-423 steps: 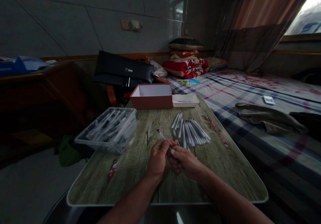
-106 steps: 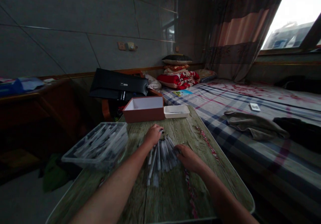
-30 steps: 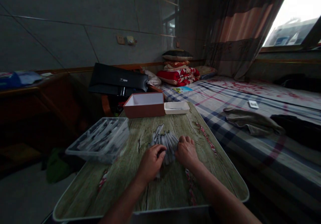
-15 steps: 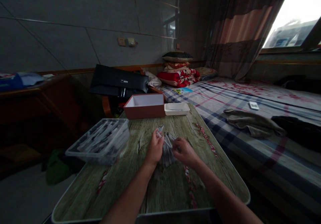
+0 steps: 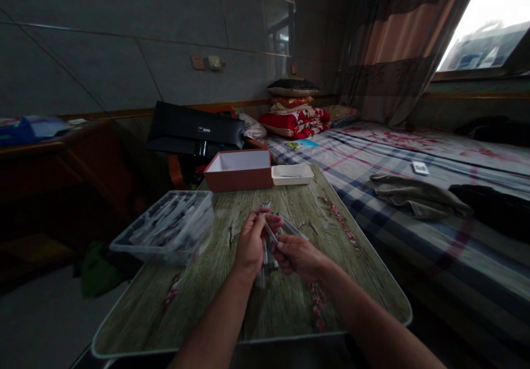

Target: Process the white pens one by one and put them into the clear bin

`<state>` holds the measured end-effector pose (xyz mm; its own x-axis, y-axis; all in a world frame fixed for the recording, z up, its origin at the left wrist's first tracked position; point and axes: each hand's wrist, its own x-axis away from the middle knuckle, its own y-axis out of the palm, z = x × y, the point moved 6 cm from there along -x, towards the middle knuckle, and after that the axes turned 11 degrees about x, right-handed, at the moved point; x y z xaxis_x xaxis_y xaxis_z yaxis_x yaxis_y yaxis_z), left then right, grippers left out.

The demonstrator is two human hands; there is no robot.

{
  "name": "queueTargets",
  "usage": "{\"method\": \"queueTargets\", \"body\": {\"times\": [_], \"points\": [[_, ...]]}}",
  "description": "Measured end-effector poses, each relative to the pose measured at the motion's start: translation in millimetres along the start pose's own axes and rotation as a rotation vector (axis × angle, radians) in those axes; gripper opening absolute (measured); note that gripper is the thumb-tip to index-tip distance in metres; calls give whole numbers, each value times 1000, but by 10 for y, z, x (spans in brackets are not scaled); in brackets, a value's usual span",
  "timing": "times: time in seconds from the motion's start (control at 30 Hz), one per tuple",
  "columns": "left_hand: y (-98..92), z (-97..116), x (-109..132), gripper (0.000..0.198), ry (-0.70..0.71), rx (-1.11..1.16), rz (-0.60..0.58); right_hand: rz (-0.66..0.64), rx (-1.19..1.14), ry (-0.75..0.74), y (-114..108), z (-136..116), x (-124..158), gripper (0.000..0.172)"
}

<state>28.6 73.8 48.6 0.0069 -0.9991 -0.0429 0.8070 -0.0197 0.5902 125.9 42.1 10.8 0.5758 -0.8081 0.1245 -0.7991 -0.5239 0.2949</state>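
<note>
Over the middle of the small wood-patterned table, my left hand is closed around several slim, pale pens with dark ends. My right hand pinches the lower end of a slim pen that slants across to the left fingers. More loose pens lie on the table under and between the hands, partly hidden by them. To the left, a clear plastic container is filled with many similar pens. Fine detail of the pens is blurred.
At the table's far end stand an open reddish-brown box with a pale inside and a white tray with something thin in it. A black monitor leans behind them. A bed with checked bedding runs along the right.
My right hand has moved slightly down and turned, now gripping a pen that reaches to my left hand. The fanned pens between the hands look fewer. The view has shifted slightly.
</note>
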Motion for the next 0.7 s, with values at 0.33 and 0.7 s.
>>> {"method": "queueTargets", "body": {"times": [0.33,0.7], "points": [[-26,-139,25,27,-151,380,108,63,-104,88,101,188,-53,38],[-2,-11,105,27,-23,315,118,14,-131,65,104,221,-52,40]]}}
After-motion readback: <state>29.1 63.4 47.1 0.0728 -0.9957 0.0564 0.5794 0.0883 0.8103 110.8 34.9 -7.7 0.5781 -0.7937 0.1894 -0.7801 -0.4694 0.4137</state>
